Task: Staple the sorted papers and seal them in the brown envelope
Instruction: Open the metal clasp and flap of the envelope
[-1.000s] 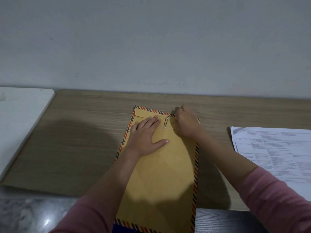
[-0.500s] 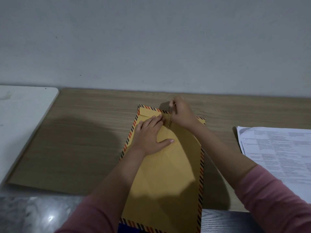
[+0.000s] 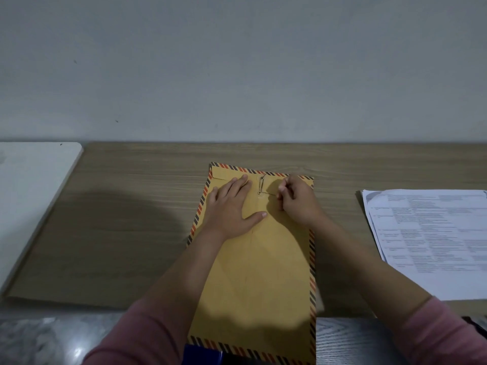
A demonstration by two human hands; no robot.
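1. Far to my left a white board (image 3: pixel 31 196) lies beside the wooden table (image 3: pixel 126 233); the board's rounded corner sits at the table's back-left edge, close to the grey wall (image 3: pixel 237 69).
2. Low on the left, a glossy marbled surface (image 3: pixel 47 341) shows in front of the table's near edge.
3. My left sleeve (image 3: pixel 147 335) is pink and pushed up the forearm.
4. My left hand (image 3: pixel 232 206) lies flat on the upper left part of the brown envelope (image 3: pixel 258 272). The fingers are straight and close together, pointing toward the flap, and the thumb is spread out to the right. It presses down and grasps nothing.
5. The brown envelope lies lengthwise in the middle of the table, flap end away from me and folded down. Its striped red-and-dark border runs along the edges, and its near end reaches past the table's edge toward me.
6. A thin string closure (image 3: pixel 261 185) runs between two small round fasteners on the flap, between my two hands.
7. A blue object (image 3: pixel 203 355) peeks out under the envelope's near edge; I cannot tell what it is.
8. My right hand (image 3: pixel 297 201) rests on the upper right part of the envelope, just right of the fasteners. The fingers are curled in with the tips bunched near the thumb; whether they pinch the string's end, I cannot tell.
9. To the right, apart from the envelope, a stack of printed papers (image 3: pixel 432 241) lies on the table.
10. My right sleeve (image 3: pixel 437 335) is pink too.
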